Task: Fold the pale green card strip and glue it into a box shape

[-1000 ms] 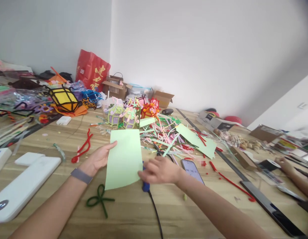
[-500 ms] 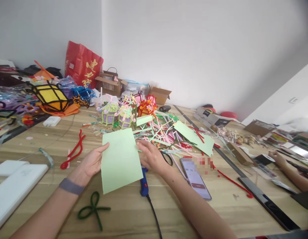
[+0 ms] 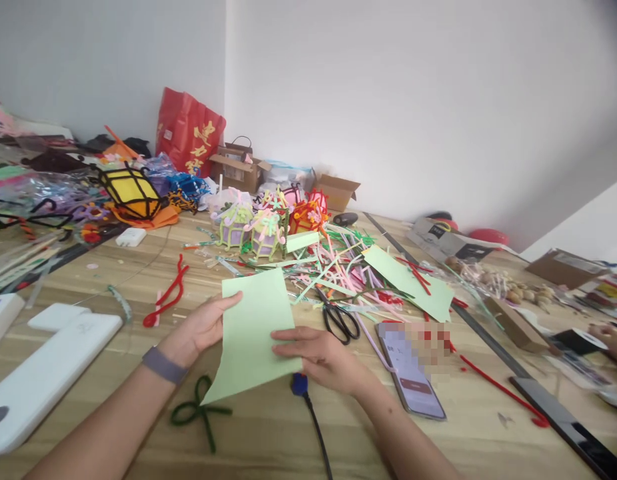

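Both hands hold a pale green paper sheet (image 3: 252,333) just above the wooden bench (image 3: 268,433). The left hand (image 3: 201,328) pinches the sheet's left edge, thumb on top; the right hand (image 3: 321,355) clamps its lower right edge, fingers (image 3: 288,335) spread across the face. The sheet tilts, its lower left corner dipping toward a green pipe-cleaner loop (image 3: 198,412) — whether they touch cannot be told.

Right of the sheet lie black scissors (image 3: 340,320), and beyond those a phone (image 3: 411,373). A blue tool (image 3: 299,385) with a black cord pokes out under the sheet's bottom edge. Behind the sheet's top edge a tangle of coloured strips (image 3: 338,273) crowds the bench; a red pipe cleaner (image 3: 168,297) lies to its left. Bare wood shows only below the sheet, toward the near bench edge — the rest is hemmed in.
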### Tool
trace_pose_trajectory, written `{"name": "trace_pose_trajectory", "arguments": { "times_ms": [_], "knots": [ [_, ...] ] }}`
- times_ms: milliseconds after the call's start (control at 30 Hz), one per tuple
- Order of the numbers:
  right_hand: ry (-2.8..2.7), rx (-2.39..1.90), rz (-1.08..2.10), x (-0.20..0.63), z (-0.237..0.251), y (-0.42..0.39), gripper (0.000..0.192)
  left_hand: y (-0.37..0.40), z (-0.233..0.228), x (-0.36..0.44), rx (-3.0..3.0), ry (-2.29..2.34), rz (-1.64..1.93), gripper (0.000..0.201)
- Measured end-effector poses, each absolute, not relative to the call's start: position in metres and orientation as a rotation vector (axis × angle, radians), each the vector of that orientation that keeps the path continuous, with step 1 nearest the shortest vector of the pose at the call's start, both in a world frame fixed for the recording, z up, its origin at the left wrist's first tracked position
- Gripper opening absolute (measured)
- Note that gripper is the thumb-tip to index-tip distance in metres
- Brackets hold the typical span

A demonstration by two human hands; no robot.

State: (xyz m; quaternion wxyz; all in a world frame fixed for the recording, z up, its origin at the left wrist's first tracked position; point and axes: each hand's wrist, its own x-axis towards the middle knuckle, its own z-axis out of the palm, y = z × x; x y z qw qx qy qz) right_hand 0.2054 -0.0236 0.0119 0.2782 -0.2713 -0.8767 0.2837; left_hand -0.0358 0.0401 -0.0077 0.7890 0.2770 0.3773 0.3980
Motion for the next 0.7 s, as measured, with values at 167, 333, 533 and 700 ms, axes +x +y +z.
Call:
{"name": "trace_pose_trajectory", "arguments": {
  "times_ms": [167, 333, 533, 700],
  "knots": [
    [-1.796, -1.073, 1.04, 0.2, 0.003, -0.022, 0.051, 0.029, -0.006, -0.029, 0.978, 0.868, 1.078, 0.045],
    [-1.287, -1.279, 1.442, 0.199, 0.007, -0.02, 0.043, 0.021, 0.007, -0.032, 1.596, 0.846, 1.047, 0.037],
    [-1.168, -1.261, 1.566, 0.21, 0.021, -0.021, 0.037, 0.023, 0.003, -0.037, 1.927, 0.678, 1.018, 0.032],
    [-1.16, -1.239, 1.588, 0.216, 0.02, -0.02, 0.035, 0.02, -0.001, -0.035, 1.964, 0.698, 0.971, 0.03]
  ]
}}
